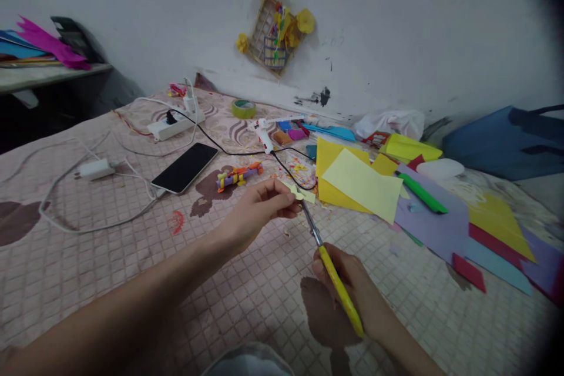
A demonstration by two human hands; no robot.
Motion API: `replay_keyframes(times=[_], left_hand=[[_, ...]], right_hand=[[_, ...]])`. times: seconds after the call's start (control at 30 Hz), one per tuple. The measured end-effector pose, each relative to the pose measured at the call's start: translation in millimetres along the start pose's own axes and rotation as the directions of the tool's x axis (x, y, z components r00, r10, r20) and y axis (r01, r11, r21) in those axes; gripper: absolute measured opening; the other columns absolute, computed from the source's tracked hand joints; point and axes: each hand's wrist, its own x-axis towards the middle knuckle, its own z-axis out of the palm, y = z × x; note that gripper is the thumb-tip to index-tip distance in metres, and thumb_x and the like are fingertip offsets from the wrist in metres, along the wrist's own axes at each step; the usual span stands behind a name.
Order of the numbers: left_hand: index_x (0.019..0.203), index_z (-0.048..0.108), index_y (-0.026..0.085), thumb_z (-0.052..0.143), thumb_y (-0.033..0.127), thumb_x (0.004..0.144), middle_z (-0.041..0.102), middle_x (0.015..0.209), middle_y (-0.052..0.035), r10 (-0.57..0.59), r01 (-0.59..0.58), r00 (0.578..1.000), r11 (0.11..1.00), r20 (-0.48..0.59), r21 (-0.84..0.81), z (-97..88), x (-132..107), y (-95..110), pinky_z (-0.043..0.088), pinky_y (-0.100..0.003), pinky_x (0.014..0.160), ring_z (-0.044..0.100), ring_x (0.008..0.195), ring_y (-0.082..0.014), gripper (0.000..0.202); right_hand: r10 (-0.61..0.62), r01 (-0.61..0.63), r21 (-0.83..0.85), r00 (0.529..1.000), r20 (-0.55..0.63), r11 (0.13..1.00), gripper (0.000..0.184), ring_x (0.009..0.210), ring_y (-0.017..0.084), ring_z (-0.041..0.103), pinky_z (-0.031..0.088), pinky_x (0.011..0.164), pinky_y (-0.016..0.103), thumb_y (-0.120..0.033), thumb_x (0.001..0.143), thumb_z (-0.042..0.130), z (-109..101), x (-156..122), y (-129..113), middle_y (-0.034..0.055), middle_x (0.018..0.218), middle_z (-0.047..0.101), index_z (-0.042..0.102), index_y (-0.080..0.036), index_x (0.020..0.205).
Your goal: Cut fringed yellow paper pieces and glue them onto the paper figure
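Observation:
Between its thumb and fingers, my left hand (268,202) pinches a small strip of pale yellow paper (306,194). My right hand (348,273) is wrapped round the yellow handle of a pair of scissors (318,239). The metal blades point up and left, with their tips at the paper beside my left fingertips. Whether the blades are cutting into the strip I cannot tell. Just beyond my left hand lies a purple roll with orange and yellow paper trim (239,176). Sheets of pale yellow paper (363,182) and darker yellow paper (325,182) lie to the right.
A phone (185,168), a charger (94,170) and a power strip (176,123) with cables lie at the left. Farther back are green tape (243,108) and a white glue gun (264,136). Coloured paper and a green marker (423,192) cover the right side.

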Motion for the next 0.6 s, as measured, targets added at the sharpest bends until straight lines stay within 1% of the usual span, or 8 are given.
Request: replay_keyframes(times=[0.17, 0.3, 0.43, 0.6], left_hand=[[0.071, 0.056, 0.014, 0.064, 0.019, 0.076, 0.065, 0.068, 0.0000, -0.008, 0.008, 1.000, 1.000, -0.019, -0.002, -0.8, 1.0, 0.8, 0.049, -0.024, 0.068, 0.061, 0.064, -0.0090, 0.011], [0.071, 0.056, 0.013, 0.065, 0.019, 0.074, 0.065, 0.068, -0.0005, -0.002, 0.001, 1.000, 1.000, -0.026, -0.004, -0.7, 1.8, 0.8, 0.049, -0.024, 0.068, 0.061, 0.064, -0.0092, 0.011], [0.072, 0.056, 0.014, 0.065, 0.020, 0.075, 0.065, 0.068, 0.0002, -0.022, 0.021, 0.999, 0.999, -0.043, -0.026, 0.9, 1.7, 0.3, 0.050, -0.024, 0.069, 0.062, 0.066, -0.0097, 0.012], [0.072, 0.056, 0.013, 0.067, 0.023, 0.075, 0.065, 0.068, -0.0001, -0.011, 0.010, 1.000, 1.000, -0.027, -0.014, 0.1, 1.9, -1.6, 0.050, -0.024, 0.068, 0.062, 0.064, -0.0087, 0.015]], right_hand=[[-0.006, 0.005, 0.022, 0.999, 0.033, 1.000, 0.030, 0.046, 0.010, 0.039, 0.033, 0.041, 0.021, -0.047, 0.084, 0.045, -2.3, 1.3, -2.2, -0.0055, 0.058, 0.039, 0.043, -0.021, 0.070], [0.005, -0.005, 0.017, 1.000, 0.021, 1.000, 0.029, 0.045, 0.009, 0.039, 0.032, 0.040, 0.020, -0.046, 0.084, 0.046, -1.6, 1.7, 0.1, -0.0058, 0.058, 0.039, 0.044, -0.020, 0.071], [-0.008, 0.008, 0.004, 1.000, 0.013, 1.000, 0.030, 0.044, 0.009, 0.039, 0.033, 0.040, 0.020, -0.047, 0.084, 0.046, -1.6, 1.0, 0.8, -0.0059, 0.057, 0.038, 0.045, -0.020, 0.071], [-0.028, 0.028, 0.006, 0.999, 0.018, 1.000, 0.031, 0.045, 0.009, 0.040, 0.034, 0.039, 0.020, -0.047, 0.084, 0.045, -2.6, 0.7, -1.8, -0.0053, 0.058, 0.041, 0.043, -0.020, 0.069]])
